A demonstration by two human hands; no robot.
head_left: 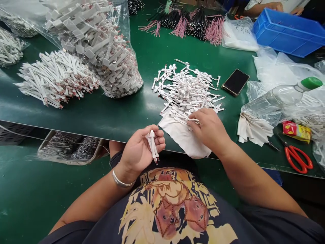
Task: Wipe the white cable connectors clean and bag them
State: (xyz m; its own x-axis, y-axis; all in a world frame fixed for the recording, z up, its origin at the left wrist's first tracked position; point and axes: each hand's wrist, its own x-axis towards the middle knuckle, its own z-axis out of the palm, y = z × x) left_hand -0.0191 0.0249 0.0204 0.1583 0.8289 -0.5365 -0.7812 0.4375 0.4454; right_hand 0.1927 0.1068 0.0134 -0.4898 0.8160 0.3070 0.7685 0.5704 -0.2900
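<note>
My left hand [144, 145], palm up with fingers curled, holds a few short white USB cables [152, 145] with bare reddish wire ends pointing down. At the near edge of a loose pile of the same cables [190, 86], my right hand [208, 130] has its thumb and fingers closed around the end of one or more pieces. The fingertips partly hide what is between them. Under this near part of the pile lies a white cloth [188, 142], which reaches over the table edge.
Left stand a plastic bag of cables [101, 47] and a cable stack [58, 76]. Right are a phone [235, 82], bottle [276, 98], crumpled cloth [254, 128] and red-handled scissors [298, 157]. Behind are black-and-pink wire bundles [188, 25], a blue bin [289, 34] and another person's hands [275, 6].
</note>
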